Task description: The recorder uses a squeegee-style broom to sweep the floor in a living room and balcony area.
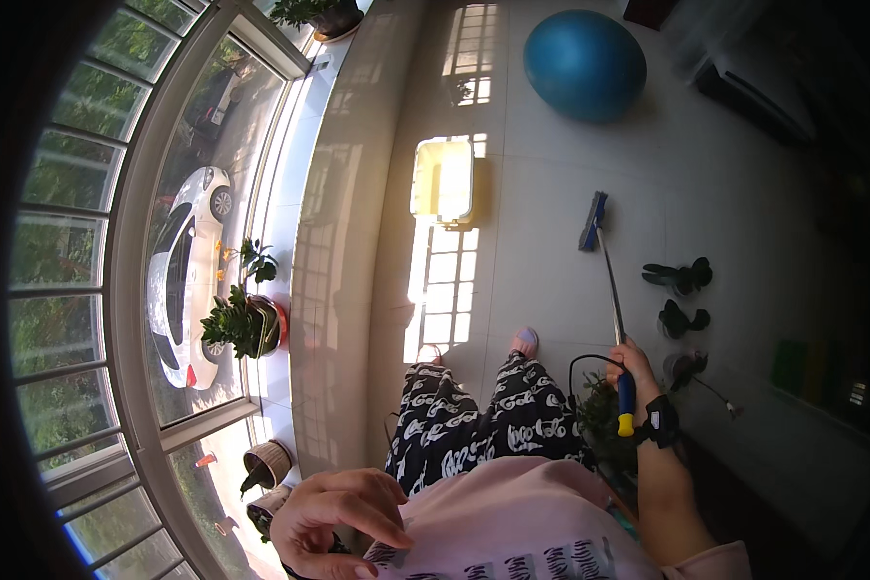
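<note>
My right hand [629, 362] grips the metal pole of a window squeegee [612, 279] just above its blue and yellow handle. The squeegee's blue head [594, 221], with a grey pad or strip, points away from me over the tiled floor; whether it touches the tiles I cannot tell. In front of my chest, at the bottom of the view, my left hand [341, 511] is raised with its fingers bent and apart. Nothing shows in it. A pale yellow plastic basin [442, 181] stands on the sunlit floor ahead, left of the squeegee head.
A window with bars [127, 217] runs along the left above a ledge holding potted plants [261, 322]. A large blue exercise ball [586, 65] rests on the floor ahead. Several small plants [678, 275] stand at the right. Outside, a white car [188, 283] is parked.
</note>
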A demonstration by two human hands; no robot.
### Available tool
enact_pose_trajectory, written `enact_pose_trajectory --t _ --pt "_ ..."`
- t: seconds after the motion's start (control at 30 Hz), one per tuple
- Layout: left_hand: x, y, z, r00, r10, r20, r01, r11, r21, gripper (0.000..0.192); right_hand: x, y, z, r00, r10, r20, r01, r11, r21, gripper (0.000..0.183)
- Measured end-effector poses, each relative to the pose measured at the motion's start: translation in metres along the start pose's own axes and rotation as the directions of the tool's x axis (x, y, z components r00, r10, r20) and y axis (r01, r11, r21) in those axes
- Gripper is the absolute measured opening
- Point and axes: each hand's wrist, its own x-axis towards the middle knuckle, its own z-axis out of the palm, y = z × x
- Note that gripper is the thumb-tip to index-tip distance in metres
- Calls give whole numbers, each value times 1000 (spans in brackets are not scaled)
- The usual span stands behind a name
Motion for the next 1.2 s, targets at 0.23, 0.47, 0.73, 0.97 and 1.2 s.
enact_pose_trajectory --t 0.23,0.47,0.73,0.97,1.2 --pt "17 -12 34 998 -62 -22 62 998 6 28 -52 -1 -48 947 94 308 -171 957 233 18" --pt "40 -23 39 993 -37 109 37 999 6 27 -87 5 -46 887 330 324 -402 896 190 5" --pt "59 -16 38 954 -47 297 47 999 9 28 -88 17 -38 864 459 209 -441 889 -126 14" --pt "67 -1 19 940 -64 335 58 998 28 27 -50 -27 -77 887 450 105 -461 877 136 17" --pt "52 3 -23 992 -22 126 19 999 26 27 -7 -46 -32 989 133 60 -123 982 -144 9"
